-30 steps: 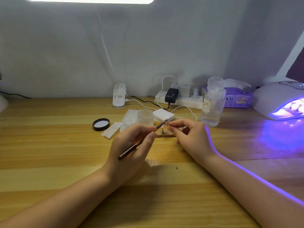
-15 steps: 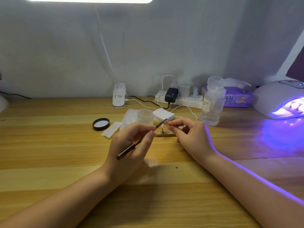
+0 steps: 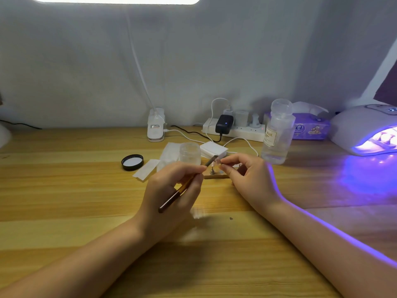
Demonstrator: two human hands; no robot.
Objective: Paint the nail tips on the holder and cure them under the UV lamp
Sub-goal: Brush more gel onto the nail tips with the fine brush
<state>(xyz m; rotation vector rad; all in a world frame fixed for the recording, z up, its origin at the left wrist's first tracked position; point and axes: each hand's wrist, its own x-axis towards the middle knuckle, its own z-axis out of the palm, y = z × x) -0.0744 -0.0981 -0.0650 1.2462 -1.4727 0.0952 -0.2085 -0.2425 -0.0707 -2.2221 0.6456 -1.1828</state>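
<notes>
My left hand [image 3: 171,190] grips a thin brown nail brush [image 3: 182,188], its tip raised to a small clear nail tip [image 3: 217,161] on a metal stem. My right hand [image 3: 249,177] pinches that nail tip between thumb and forefinger. The stem stands on a low wooden holder [image 3: 216,177] lying on the table, partly hidden behind my fingers. At the far right the white UV lamp [image 3: 363,130] glows purple, with something resting inside its opening. A small clear jar [image 3: 190,153] stands just behind my left hand.
A black jar lid [image 3: 132,161] and white wipes [image 3: 147,172] lie to the left. A clear liquid bottle [image 3: 277,134], a tissue pack [image 3: 309,129], a power strip [image 3: 236,130] with cables, a white box [image 3: 213,149] and a lamp base [image 3: 156,127] line the back.
Both hands stay almost in place; the brush tip shifts slightly against the nail tip.
</notes>
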